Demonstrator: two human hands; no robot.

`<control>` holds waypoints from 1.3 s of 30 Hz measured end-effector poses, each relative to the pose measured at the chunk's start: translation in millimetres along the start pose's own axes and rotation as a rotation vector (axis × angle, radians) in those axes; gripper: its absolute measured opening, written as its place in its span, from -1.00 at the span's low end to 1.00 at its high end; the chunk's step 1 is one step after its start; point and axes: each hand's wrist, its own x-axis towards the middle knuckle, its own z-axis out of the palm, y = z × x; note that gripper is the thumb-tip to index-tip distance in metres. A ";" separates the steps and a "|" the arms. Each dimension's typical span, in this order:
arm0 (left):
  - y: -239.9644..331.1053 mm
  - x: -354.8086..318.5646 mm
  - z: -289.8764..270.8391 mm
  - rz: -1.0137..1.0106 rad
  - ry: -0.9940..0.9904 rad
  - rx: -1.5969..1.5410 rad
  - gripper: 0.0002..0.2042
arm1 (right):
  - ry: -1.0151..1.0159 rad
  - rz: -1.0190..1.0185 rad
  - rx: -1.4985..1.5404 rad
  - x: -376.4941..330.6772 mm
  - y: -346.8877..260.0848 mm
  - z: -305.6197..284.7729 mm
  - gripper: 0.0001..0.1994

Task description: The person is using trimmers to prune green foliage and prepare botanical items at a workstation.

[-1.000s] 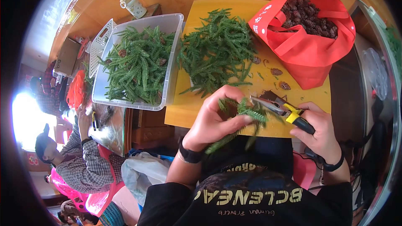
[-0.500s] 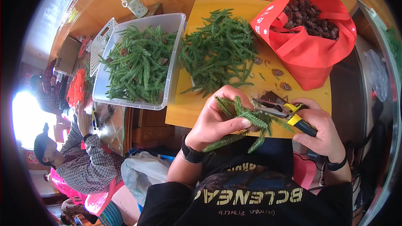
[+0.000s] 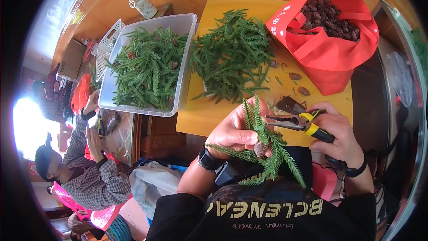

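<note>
head view looks down on a yellow board lying on the desk, and everything else is placed from that board. just off its near edge, the left hand is closed around a bunch of green sprigs, fingers wrapped round the stems so the tips fan out toward the body; a small brown cone sits in the bunch near the thumb. the right hand, over the board's near right corner, is clenched on the yellow handles of a pair of pliers, whose tips point left at the stems, probably so the bunch stays steady while the tool works on it.

on the middle of the board lies a loose pile of sprigs, within easy reach. a red bag of brown cones rests on the board's far right corner, a few cones spilled beside it. a clear tub full of sprigs stands touching the board's left edge. further left of the board, another person sits lower down.
</note>
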 end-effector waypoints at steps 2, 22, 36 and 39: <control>1.2 -2.7 3.1 0.005 0.043 0.056 -0.64 | 0.017 0.004 -0.017 -3.6 1.8 1.3 -0.60; 7.6 -1.5 23.8 0.379 0.299 0.998 -0.76 | 0.096 0.107 0.000 -1.9 -13.3 0.4 -0.65; 7.0 -2.8 14.0 0.111 0.301 0.573 -0.72 | -0.085 0.059 0.069 -0.5 5.8 -8.2 -0.46; 4.3 -0.7 10.4 0.169 0.259 0.589 -0.77 | -0.116 0.049 0.105 0.2 9.3 -9.6 -0.44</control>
